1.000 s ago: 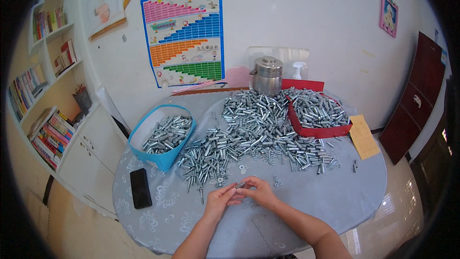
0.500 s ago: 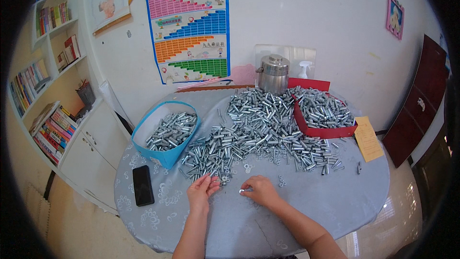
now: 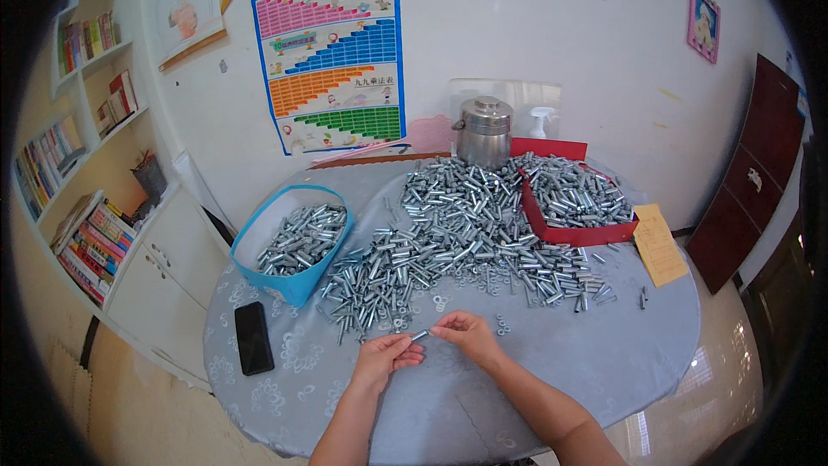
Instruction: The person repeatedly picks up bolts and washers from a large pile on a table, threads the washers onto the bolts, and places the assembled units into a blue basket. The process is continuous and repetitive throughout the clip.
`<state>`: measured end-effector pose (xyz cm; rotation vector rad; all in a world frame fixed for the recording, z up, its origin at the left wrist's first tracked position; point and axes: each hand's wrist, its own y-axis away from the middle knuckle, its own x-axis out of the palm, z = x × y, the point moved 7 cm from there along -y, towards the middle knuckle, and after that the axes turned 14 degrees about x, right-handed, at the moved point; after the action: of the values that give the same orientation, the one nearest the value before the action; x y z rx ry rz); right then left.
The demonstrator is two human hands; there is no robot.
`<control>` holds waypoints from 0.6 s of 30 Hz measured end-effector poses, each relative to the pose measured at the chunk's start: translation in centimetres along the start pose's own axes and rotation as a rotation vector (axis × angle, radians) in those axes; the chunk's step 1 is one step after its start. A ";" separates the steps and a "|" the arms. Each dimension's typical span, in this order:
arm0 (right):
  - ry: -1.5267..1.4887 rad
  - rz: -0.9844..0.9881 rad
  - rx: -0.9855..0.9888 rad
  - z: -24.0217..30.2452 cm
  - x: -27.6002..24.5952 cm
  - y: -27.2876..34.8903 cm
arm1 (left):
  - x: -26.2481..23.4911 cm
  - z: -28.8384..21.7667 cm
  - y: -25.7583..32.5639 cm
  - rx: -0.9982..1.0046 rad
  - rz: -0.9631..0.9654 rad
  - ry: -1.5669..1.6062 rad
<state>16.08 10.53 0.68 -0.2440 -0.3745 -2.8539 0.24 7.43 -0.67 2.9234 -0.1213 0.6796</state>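
A silver anchor bolt (image 3: 420, 336) is pinched between the thumb and fingers of my left hand (image 3: 384, 361), tilted up to the right. At its far right end, the fingertips of my right hand (image 3: 468, 336) are closed in a pinch. The washer seen in them earlier is now mostly hidden by the fingers. Just beyond both hands spreads a big heap of similar bolts (image 3: 466, 224). Loose washers (image 3: 503, 325) lie right of my right hand, and a few more washers (image 3: 439, 303) lie at the heap's near edge.
A blue-rimmed box (image 3: 297, 286) of bolts stands left, a red box (image 3: 569, 234) of bolts right. Behind the heap is a steel pot (image 3: 485, 134). A black phone (image 3: 253, 338) lies on the grey tablecloth (image 3: 569, 380); a yellow paper (image 3: 660, 246) hangs near the right edge.
My left hand has picked up a bolt from the heap's edge and come right. My right hand has risen slightly, and both hands now meet at the bolt. The view has shifted slightly.
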 end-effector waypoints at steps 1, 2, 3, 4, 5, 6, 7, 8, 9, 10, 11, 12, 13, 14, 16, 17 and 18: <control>-0.003 0.002 0.000 0.0 0.0 0.0 | -0.1 0.1 0.0 -0.004 0.007 0.017; -0.006 0.005 0.001 0.0 0.0 0.0 | -0.1 0.1 -0.1 -0.008 0.014 0.034; -0.012 -0.014 0.012 -0.1 -0.2 -0.1 | -0.1 0.2 -0.1 -0.014 0.015 0.035; -0.018 -0.031 0.023 -0.3 -0.3 -0.1 | -0.1 0.2 -0.1 -0.019 0.016 0.037; -0.023 -0.049 0.034 -0.4 -0.5 -0.1 | 0.0 0.2 -0.1 -0.024 0.016 0.039; -0.007 -0.058 0.037 -0.3 -0.5 -0.1 | 0.0 0.2 -0.1 -0.028 0.018 0.038; 0.009 -0.066 0.041 -0.2 -0.5 0.0 | -0.1 0.3 -0.1 -0.031 0.019 0.038; 0.026 -0.075 0.045 0.0 -0.5 0.1 | -0.1 0.4 -0.1 -0.034 0.020 0.038; 0.059 -0.094 0.045 0.2 -0.4 0.3 | -0.2 0.5 -0.1 -0.036 0.013 0.042; 0.091 -0.114 0.044 0.4 -0.3 0.5 | -0.2 0.6 -0.1 -0.038 0.007 0.046; 0.123 -0.134 0.043 0.5 -0.3 0.6 | -0.3 0.7 -0.1 -0.040 0.000 0.049; 0.159 -0.134 0.011 0.5 -0.2 0.6 | -0.3 0.9 -0.1 -0.043 -0.007 0.066; 0.196 -0.135 -0.022 0.5 -0.2 0.6 | -0.2 1.1 -0.2 -0.045 -0.015 0.083; 0.233 -0.135 -0.054 0.5 -0.1 0.6 | -0.2 1.3 -0.2 -0.048 -0.022 0.101; 0.179 -0.124 -0.060 0.8 0.2 0.8 | -0.1 1.5 -0.2 -0.061 -0.017 0.122; 0.152 -0.117 -0.062 1.0 0.4 0.9 | -0.1 1.6 -0.2 -0.067 -0.015 0.132; 0.147 -0.108 -0.054 1.0 0.4 0.9 | 0.0 1.7 -0.2 -0.078 -0.008 0.153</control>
<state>16.03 9.85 1.95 -0.0232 -0.2901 -2.9672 0.95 7.36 -2.19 2.7842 -0.1165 0.8735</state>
